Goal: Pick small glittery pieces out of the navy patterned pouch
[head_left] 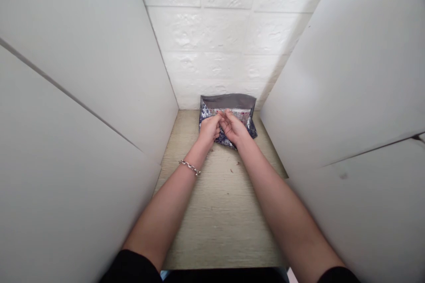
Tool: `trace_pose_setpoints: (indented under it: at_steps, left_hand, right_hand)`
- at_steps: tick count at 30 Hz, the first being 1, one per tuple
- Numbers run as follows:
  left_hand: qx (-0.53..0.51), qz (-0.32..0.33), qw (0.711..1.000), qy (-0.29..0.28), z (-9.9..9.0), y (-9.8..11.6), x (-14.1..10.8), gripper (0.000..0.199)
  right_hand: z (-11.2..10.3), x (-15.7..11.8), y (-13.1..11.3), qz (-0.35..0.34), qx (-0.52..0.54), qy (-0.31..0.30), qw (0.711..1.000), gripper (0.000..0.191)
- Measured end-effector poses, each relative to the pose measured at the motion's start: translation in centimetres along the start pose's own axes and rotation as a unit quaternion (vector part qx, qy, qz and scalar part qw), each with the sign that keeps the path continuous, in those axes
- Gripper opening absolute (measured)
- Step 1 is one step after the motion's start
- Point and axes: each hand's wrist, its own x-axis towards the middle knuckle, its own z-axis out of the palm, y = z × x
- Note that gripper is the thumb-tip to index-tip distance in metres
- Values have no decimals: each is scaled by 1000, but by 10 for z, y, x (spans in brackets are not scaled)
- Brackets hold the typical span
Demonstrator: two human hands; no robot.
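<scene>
A patterned pouch (pixel 228 100), dark blue and white outside and grey inside, stands with its mouth open at the far end of the wooden surface, near the wall. Something pale with pink specks shows inside it, too small to name. My left hand (pixel 210 128) is closed in front of the pouch, its thumb and fingertips pinched together. Beside it my right hand (pixel 234 126) has curled fingers, with the fingertips meeting those of my left hand. Whatever lies between the fingertips is too small to make out. A chain bracelet (pixel 190 167) circles my left wrist.
The narrow wooden surface (pixel 219 221) runs between a white panel (pixel 99 53) on the left and another white panel (pixel 348 75) on the right. A white brick-pattern wall (pixel 219 31) closes the far end. Small dark crumbs (pixel 231 170) lie on the wood.
</scene>
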Motion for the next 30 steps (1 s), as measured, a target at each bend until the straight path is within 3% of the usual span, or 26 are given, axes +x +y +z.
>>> trace_pose_setpoints:
  at_steps: [30]
  left_hand:
    - [-41,-3,999,-7,-1,1,-1,17]
  right_hand:
    - [-2,0,2,-3,-33,-18,999,10]
